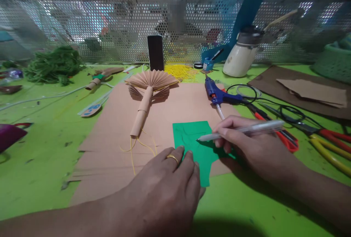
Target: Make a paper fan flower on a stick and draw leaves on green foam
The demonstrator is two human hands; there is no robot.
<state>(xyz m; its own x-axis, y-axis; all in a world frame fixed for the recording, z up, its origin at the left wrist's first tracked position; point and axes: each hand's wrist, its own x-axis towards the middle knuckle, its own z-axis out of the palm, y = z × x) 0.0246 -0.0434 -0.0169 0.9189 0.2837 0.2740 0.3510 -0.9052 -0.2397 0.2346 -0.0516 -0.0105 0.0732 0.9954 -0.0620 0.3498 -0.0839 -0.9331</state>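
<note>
A piece of green paper (192,138) with dark drawn lines lies on a large brown paper sheet (109,120). My left hand (170,178), with a ring on one finger, rests flat on the green paper's lower left part, holding nothing. In my right hand (241,138) is a pale-barrelled pen (255,126), pinched between thumb and fingers. Its dark tip touches or nearly touches the green paper, close to the drawn lines. Beyond my left hand lies a pleated brown paper fan shape (152,79) on a rolled paper tube (142,113), with yellow strings trailing from the tube's near end.
A blue glue gun (215,91) lies beyond my right hand, its cord looping rightward. Red-and-yellow-handled scissors (315,131) and a red-handled cutter (287,140) lie right. A phone (155,52) and white jug (240,56) stand at the back. Green strands (52,63) lie left.
</note>
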